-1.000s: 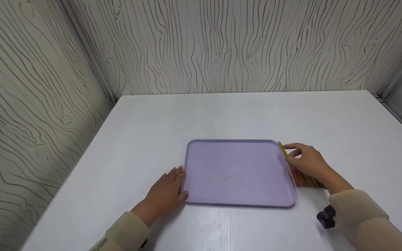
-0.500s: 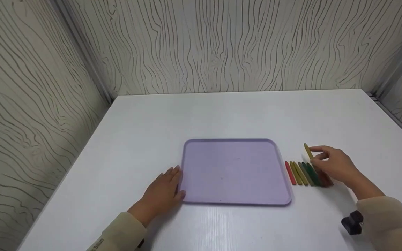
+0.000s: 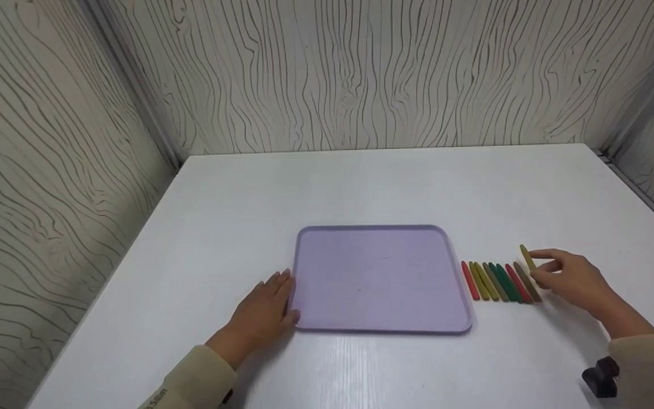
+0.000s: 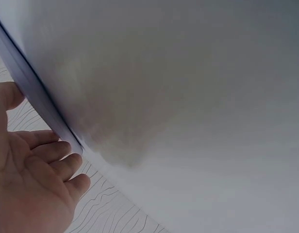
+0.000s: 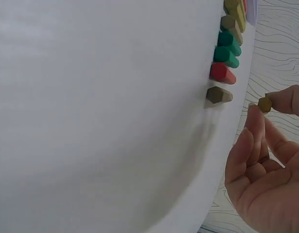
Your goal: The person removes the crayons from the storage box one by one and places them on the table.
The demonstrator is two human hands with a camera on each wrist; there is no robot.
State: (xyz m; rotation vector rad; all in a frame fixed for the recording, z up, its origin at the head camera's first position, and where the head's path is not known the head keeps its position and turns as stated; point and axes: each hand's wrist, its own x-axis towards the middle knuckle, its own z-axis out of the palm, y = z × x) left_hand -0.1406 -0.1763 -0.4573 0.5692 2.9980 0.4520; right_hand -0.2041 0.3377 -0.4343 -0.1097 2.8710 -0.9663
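Observation:
My right hand (image 3: 575, 281) pinches an olive-yellow crayon (image 3: 526, 255) between thumb and fingers, just above the right end of a row of crayons. In the right wrist view the held crayon (image 5: 264, 104) shows its six-sided end between the fingertips. The row lies side by side on the table: a red crayon (image 3: 470, 280) at the left, then yellow, brown, green and red ones, with a brown crayon (image 3: 528, 282) at the right end. My left hand (image 3: 261, 309) rests by the left edge of a lilac tray (image 3: 381, 272), fingers extended and touching its rim.
The white table (image 3: 361, 187) reaches back to a wall (image 3: 355, 74) with a wood-grain pattern, and a similar wall (image 3: 26, 170) stands at the left. A small black device (image 3: 600, 376) sits at the right sleeve.
My right hand has moved right with the yellow crayon, from the tray's right edge to the far end of the row, uncovering the crayons. My left hand has stayed at the tray.

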